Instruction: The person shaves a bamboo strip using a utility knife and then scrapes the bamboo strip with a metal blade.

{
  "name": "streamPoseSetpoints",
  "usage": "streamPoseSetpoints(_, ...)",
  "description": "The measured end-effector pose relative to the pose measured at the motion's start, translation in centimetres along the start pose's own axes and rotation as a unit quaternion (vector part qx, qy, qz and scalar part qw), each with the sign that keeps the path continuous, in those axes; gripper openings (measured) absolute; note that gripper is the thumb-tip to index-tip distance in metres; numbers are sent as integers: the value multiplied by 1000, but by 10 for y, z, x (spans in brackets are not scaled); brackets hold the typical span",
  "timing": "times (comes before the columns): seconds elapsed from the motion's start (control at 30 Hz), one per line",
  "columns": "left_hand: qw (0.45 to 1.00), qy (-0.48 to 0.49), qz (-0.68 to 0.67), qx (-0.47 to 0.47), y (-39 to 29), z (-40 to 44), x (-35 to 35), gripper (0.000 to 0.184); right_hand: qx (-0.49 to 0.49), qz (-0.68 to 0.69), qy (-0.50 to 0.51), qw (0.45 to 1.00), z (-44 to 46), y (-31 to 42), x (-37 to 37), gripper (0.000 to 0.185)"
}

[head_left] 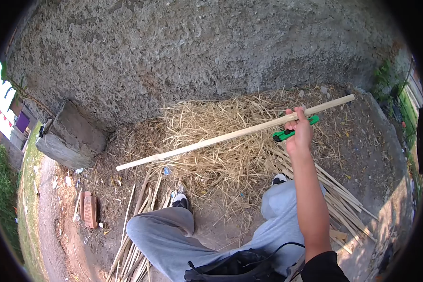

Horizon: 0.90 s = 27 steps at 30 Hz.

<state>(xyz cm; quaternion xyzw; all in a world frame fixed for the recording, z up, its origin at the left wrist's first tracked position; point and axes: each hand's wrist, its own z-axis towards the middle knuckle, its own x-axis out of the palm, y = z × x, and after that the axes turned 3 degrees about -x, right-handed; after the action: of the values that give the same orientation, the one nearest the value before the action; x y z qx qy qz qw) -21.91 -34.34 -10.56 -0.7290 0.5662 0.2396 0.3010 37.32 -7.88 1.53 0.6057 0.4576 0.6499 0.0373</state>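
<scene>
While the person is sitting with 2 legs (pixel 160 235) spread, the right hand (pixel 301 136) is clamping 2 things at once: a long pale strip (pixel 211 140), held near its upper right end by the thumb and fingers, and a green cutter (pixel 314 120), lying across the palm beneath it. The left hand is not showing, so its state cannot be told. The strip is slanting above a heap of straw-coloured shavings (pixel 211 117), its far end hanging free near a tilted stone block (pixel 75 134).

Because just 1 hand is bearing the strip near 1 end, its long free side is probably pulling on the grip; holding it well is calling for firm, level pressure without squeezing hard enough to bend the wood. The cutter is sharing that grip, so good handling is also depending on its edge facing away from the fingers, forearm and legs; whether the blade is out cannot be told. A loose hold would be letting either thing twist against the other. More strips (pixel 343 207) are lying to the right of the legs, and a black bag-like item (pixel 249 265) is resting at the lap, where a slipping tool could be catching.
</scene>
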Motion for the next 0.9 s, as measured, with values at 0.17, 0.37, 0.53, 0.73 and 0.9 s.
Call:
streamPoseSetpoints(0.17,999,18,-33,5,-23,17,-15,39,-6,-12,18,1000,7,-11,-6,13)
streamPoseSetpoints(0.37,999,28,-39,9,-28,21,-17,39,7,-10,15,1000,2,-18,4,12)
streamPoseSetpoints(0.53,999,41,-34,4,-28,23,-18,38,2,2,13,1000,2,-21,3,13)
streamPoseSetpoints(0.73,998,51,-28,4,-32,23,-19,38,13,15,18,1000,0,-17,4,13)
streamPoseSetpoints(0.9,998,57,-22,0,-36,22,-24,38,18,6,32,999,1,-15,2,15)
